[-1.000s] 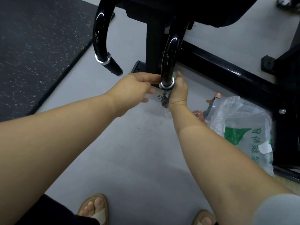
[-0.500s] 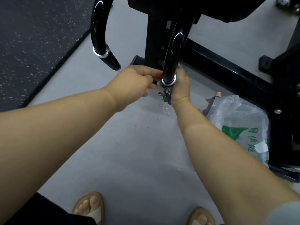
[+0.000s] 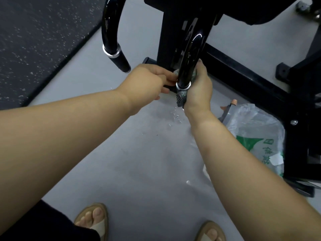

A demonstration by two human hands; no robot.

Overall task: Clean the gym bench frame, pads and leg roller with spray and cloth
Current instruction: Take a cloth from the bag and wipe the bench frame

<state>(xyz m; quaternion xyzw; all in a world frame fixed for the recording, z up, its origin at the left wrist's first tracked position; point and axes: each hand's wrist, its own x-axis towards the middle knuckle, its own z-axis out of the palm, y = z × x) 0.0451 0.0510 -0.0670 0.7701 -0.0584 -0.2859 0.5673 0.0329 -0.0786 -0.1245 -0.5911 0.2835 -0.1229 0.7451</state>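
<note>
A glossy black curved handle (image 3: 191, 49) of the bench frame hangs down in the middle, ending in a chrome ring. A grey-green cloth (image 3: 180, 99) is wrapped round its lower end. My right hand (image 3: 199, 89) grips the cloth against the handle from the right. My left hand (image 3: 149, 80) pinches the cloth's other edge from the left. A second curved handle (image 3: 111, 32) with a black grip hangs free to the left. The spray bottle's grey trigger and orange nozzle (image 3: 229, 106) show just behind my right wrist.
A clear plastic bag (image 3: 257, 136) with green print lies on the grey floor at the right, against the black base frame (image 3: 251, 80). A dark speckled rubber mat (image 3: 34, 40) covers the left. Water drops (image 3: 175, 117) lie under the handle. My sandalled feet are at the bottom.
Both hands have slid the cloth a little up the handle, so the chrome ring now shows below the fingers. The view has shifted slightly.
</note>
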